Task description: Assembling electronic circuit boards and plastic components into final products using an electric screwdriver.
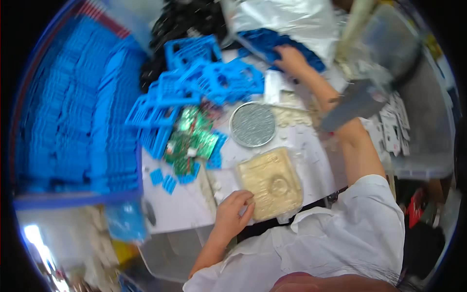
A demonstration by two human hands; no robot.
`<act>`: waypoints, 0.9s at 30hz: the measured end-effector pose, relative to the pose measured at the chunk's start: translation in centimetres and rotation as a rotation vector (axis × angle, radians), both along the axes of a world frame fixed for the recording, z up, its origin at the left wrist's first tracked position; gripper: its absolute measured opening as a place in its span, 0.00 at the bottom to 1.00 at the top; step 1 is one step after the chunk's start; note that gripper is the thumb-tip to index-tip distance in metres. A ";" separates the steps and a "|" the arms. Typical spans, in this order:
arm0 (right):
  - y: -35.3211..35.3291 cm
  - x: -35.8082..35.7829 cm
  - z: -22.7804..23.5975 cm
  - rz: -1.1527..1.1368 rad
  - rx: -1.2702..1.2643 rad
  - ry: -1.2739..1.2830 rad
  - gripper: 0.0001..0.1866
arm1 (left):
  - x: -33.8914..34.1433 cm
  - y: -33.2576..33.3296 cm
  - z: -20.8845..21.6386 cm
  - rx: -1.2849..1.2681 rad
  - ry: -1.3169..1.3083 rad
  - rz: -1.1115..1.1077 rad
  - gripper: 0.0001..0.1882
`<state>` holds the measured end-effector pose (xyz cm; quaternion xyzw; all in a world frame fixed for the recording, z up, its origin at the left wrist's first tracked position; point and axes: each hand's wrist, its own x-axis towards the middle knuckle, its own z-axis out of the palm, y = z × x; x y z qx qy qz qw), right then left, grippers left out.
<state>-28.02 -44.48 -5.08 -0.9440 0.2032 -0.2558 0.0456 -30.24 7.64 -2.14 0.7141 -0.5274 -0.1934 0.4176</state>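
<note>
My left hand (234, 212) rests at the left edge of a beige block (268, 171) with a round raised ring. Its fingers are loosely bent, with a gap between thumb and fingers and nothing seen in them. Stretched out to the far side, my right hand (293, 61) is at a heap of dark blue pieces (265, 41); its thumb and fingers are apart, and I see nothing held. Between the hands lies a round, metal-rimmed grey disc (253, 124). Left of it are green circuit boards (190, 138) with small white parts.
Bright blue plastic frames (209, 78) are piled behind the boards. A large bin (80, 197) on the left holds stacked blue frames. Small cream pieces (292, 116) lie beside the disc. A grey, blade-like object (355, 104) overlaps my right forearm; a clear bin (423, 163) stands right.
</note>
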 end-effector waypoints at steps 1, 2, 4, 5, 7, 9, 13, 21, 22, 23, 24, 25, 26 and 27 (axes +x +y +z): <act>2.0 2.4 -0.3 -0.048 0.097 0.150 0.28 | -0.2 1.5 -0.1 0.019 0.008 0.077 0.15; 3.8 4.3 1.0 -0.059 0.187 0.301 0.30 | -0.6 3.5 0.1 0.049 0.000 0.183 0.15; -3.2 3.7 -2.9 0.029 0.053 0.278 0.33 | -0.5 6.7 0.4 -0.032 -0.067 0.396 0.11; -6.0 2.5 -3.2 0.045 0.073 0.248 0.34 | 0.1 8.8 -0.3 -0.085 -0.152 0.507 0.09; -9.8 2.0 -4.8 0.066 0.176 0.221 0.33 | 0.2 14.4 -2.3 -0.085 -0.217 0.807 0.07; -10.2 1.1 -4.4 -0.007 0.214 0.150 0.29 | 0.4 21.4 -7.1 -0.006 -0.087 1.143 0.08; -5.3 0.1 -1.6 -0.063 0.185 -0.115 0.30 | -0.4 36.8 -24.1 0.624 -0.119 1.302 0.21; 2.4 -12.7 2.2 -0.001 0.810 -0.387 0.19 | 2.3 38.9 -39.3 1.288 0.121 0.951 0.25; 3.9 -15.0 2.9 -0.028 0.867 -0.423 0.18 | 2.2 38.1 -39.7 1.274 0.111 0.875 0.25; 4.7 -17.5 3.3 -0.137 0.838 -0.382 0.18 | 2.5 37.0 -39.5 1.256 0.097 0.801 0.24; 5.4 -20.2 3.2 -0.250 0.816 -0.342 0.17 | 2.9 36.1 -39.0 1.244 0.078 0.723 0.23; 6.0 -23.6 2.1 -0.196 0.865 -0.397 0.16 | 2.5 34.4 -38.3 1.241 0.082 0.698 0.23; 6.7 -26.9 1.6 -0.141 0.904 -0.443 0.15 | 1.0 31.9 -38.0 1.234 0.098 0.670 0.23; 9.8 -27.9 2.2 -0.195 0.943 -0.441 0.16 | -0.4 29.5 -37.6 1.230 0.106 0.648 0.22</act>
